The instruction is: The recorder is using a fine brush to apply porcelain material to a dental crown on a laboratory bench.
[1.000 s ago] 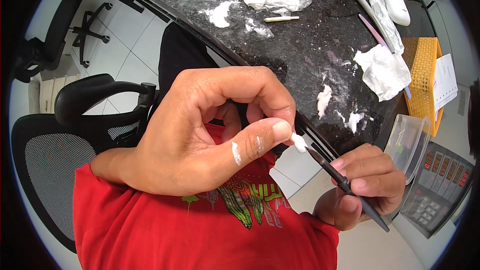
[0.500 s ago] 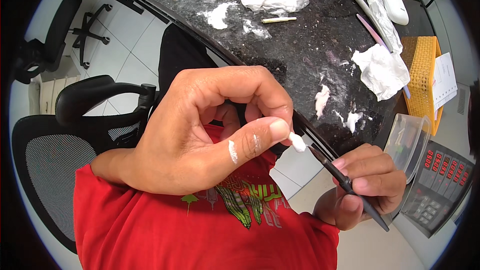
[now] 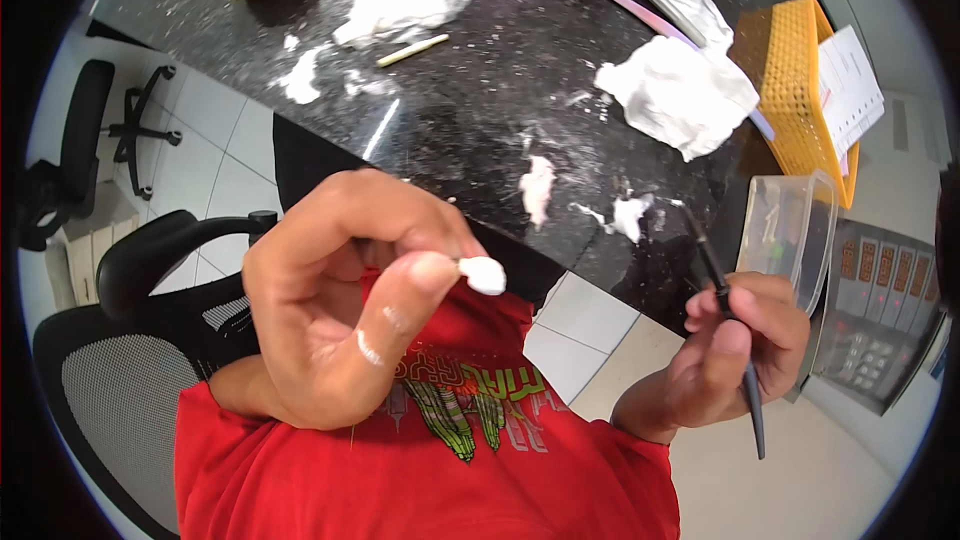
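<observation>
small white lump [image 3: 484, 275] sits pinched at the tip of the left hand [image 3: 340, 305], between the thumb and a fingertip, raised in front of the red shirt [image 3: 420, 470] and just below the edge of the black speckled counter [image 3: 470, 90]. the left grip is closed together on that lump, the other fingers curled into the palm. the right hand [image 3: 735, 360] is well apart to the right, its grip clamped on a thin black tool [image 3: 728, 325] that runs upright and slightly tilted through the fist, its upper end pointing toward the counter edge. on the counter lie crumpled white tissues [image 3: 675, 90], smaller white scraps [image 3: 538, 188] and a pale stick [image 3: 412, 50]. a yellow basket [image 3: 790, 70] with papers stands at the right end, and a clear plastic container [image 3: 790, 235] is just beside the right hand. a black office chair [image 3: 130, 340] is at the left, under the left forearm.
</observation>
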Tool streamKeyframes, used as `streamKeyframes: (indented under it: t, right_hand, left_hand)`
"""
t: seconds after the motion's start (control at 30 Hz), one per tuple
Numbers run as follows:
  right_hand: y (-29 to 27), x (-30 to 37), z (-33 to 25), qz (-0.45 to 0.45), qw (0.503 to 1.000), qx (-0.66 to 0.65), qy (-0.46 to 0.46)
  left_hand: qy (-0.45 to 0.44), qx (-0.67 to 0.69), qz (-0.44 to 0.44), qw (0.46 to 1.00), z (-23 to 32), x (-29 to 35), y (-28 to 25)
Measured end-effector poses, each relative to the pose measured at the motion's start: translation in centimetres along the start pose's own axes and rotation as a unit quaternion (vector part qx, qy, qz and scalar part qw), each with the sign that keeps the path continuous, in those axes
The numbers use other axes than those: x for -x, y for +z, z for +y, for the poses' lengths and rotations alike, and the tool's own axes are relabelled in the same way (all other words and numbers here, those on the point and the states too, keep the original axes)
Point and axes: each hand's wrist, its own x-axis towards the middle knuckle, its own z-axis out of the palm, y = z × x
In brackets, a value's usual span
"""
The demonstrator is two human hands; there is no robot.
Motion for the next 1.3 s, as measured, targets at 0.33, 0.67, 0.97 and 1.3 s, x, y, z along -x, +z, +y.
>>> streamKeyframes:
  t: [0.33, 0.67, 0.97, 1.3]
  right_hand:
    - [0.6, 0.0, 0.3, -0.029, 0.998, -0.04, -0.026]
    - [1.1, 0.1, 0.3, 0.006, 0.999, -0.028, -0.036]
    - [1.0, 0.0, 0.3, -0.029, 0.999, -0.024, -0.04]
    - [-0.7, 0.0, -0.1, -0.109, 0.986, -0.063, -0.113]
  left_hand:
    - [0.209, -0.169, 0.053, 0.962, -0.3, -1.1, 0.3]
    - [0.164, -0.131, 0.058, 0.976, -0.2, -0.9, 0.5]
    - [0.11, -0.12, 0.065, 0.985, -0.1, -1.3, 0.7]
    - [0.04, -0.046, 0.041, 0.997, 0.6, -1.7, 0.9]
